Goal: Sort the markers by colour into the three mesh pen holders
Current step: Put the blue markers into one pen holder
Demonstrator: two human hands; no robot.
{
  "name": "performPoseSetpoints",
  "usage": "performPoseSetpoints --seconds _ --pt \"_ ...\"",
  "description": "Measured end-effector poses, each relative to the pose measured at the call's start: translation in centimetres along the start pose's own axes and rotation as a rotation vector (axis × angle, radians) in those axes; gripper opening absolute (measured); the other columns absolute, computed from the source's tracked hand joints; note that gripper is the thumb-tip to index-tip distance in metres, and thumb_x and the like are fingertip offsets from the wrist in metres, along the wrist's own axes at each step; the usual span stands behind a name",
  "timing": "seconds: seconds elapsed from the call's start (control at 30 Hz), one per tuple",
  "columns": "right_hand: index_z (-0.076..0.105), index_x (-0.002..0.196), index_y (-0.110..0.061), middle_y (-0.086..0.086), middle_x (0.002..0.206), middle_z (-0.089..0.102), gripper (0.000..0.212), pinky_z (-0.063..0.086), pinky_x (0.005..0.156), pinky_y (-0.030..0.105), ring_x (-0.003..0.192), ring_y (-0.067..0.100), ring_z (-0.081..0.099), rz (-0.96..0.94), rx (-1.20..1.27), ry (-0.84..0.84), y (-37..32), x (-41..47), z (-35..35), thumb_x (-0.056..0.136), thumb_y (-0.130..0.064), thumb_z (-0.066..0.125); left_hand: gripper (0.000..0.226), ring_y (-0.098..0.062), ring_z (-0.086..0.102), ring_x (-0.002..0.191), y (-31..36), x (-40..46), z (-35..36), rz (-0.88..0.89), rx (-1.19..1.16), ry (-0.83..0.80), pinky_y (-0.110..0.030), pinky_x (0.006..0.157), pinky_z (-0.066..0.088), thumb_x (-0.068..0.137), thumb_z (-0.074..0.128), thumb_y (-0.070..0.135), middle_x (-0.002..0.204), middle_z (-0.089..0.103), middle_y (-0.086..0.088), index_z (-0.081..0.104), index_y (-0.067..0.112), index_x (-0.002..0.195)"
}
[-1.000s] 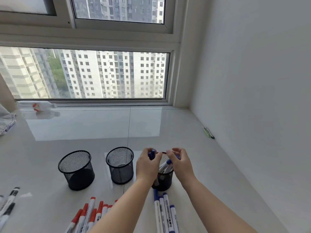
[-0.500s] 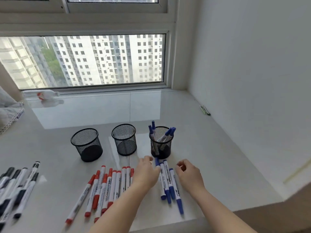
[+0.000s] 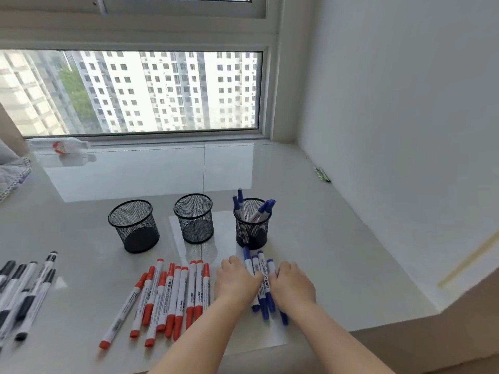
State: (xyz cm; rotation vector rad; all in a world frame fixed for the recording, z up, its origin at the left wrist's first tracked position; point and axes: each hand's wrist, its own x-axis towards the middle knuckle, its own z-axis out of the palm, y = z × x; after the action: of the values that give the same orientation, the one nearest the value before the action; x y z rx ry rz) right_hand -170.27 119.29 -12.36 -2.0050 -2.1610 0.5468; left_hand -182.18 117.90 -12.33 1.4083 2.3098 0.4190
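Observation:
Three black mesh pen holders stand in a row: the left holder and middle holder are empty, while the right holder has several blue markers standing in it. In front of the right holder lies a bunch of blue markers on the white ledge. My left hand and my right hand press on this bunch from either side, fingers curled onto it. Red markers lie in a row left of my hands. Black markers lie at the far left.
A plastic bottle lies by the window frame at the back left, and a grey cloth sits at the left edge. A green pen rests against the right wall. The ledge's edge drops off at the front right.
Both hands left the right holder, where they dropped blue markers, and came down onto the blue markers lying in front of it. The camera tilted downward.

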Motion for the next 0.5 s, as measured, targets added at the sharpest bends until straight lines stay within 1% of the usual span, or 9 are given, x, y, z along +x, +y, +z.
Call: performPoseSetpoints --seconds 0.07,0.13,0.23,0.37,0.43,0.5 --pt "0.048 0.116 -0.01 0.008 0.123 0.05 0.038 0.04 0.088 0.035 0.112 0.027 0.049 0.021 0.026 -0.02 -0.5 0.6 -0.3 0.095 -0.037 0.031 0.068 -0.03 0.045 0.116 0.1 0.1 0.0 -0.01 0.012 -0.011 -0.037 0.094 0.04 0.08 0.052 0.051 0.125 0.046 -0.013 0.038 0.002 0.125" --pt "0.048 0.117 -0.01 0.008 0.123 0.049 0.042 0.04 0.089 0.036 0.113 0.028 0.049 -0.007 0.013 -0.043 -0.8 1.1 -0.4 0.094 -0.042 0.034 0.071 -0.03 0.044 0.117 0.0 0.3 0.1 -0.011 0.017 -0.016 -0.037 0.095 0.039 0.081 0.05 0.055 0.125 0.045 -0.014 0.037 0.002 0.125" --pt "0.048 0.117 -0.009 0.009 0.122 0.049 0.046 0.041 0.088 0.035 0.112 0.029 0.051 -0.048 -0.041 -0.047 -0.9 1.6 -0.3 0.092 -0.047 0.037 0.061 -0.029 0.044 0.115 -0.4 0.3 0.4 0.021 0.029 -0.004 -0.036 0.094 0.038 0.084 0.047 0.05 0.123 0.045 -0.013 0.039 0.003 0.122" --pt "0.046 0.115 -0.007 0.011 0.122 0.05 0.033 0.041 0.079 0.035 0.108 0.031 0.054 -0.073 -0.111 -0.035 -0.6 2.3 -0.3 0.093 -0.03 0.038 0.041 -0.028 0.045 0.112 -0.8 0.3 0.4 0.076 0.115 0.014 -0.033 0.091 0.037 0.087 0.045 0.029 0.122 0.047 -0.014 0.041 0.002 0.118" --pt "0.048 0.11 -0.007 0.011 0.117 0.052 0.029 0.038 0.072 0.033 0.103 0.032 0.056 -0.085 -0.128 -0.023 -0.3 2.4 -0.2 0.091 -0.027 0.039 0.037 -0.028 0.046 0.112 -0.8 0.4 0.3 0.085 0.143 0.017 -0.032 0.09 0.036 0.089 0.043 0.025 0.122 0.047 -0.014 0.042 0.002 0.118" --pt "0.05 0.1 -0.008 0.012 0.109 0.056 0.023 0.034 0.067 0.032 0.097 0.031 0.057 -0.075 -0.098 -0.008 0.1 2.5 -0.3 0.089 -0.026 0.041 0.035 -0.028 0.047 0.111 -0.8 0.7 0.2 0.072 0.109 0.002 -0.031 0.088 0.037 0.088 0.044 0.023 0.121 0.049 -0.014 0.043 0.002 0.116"
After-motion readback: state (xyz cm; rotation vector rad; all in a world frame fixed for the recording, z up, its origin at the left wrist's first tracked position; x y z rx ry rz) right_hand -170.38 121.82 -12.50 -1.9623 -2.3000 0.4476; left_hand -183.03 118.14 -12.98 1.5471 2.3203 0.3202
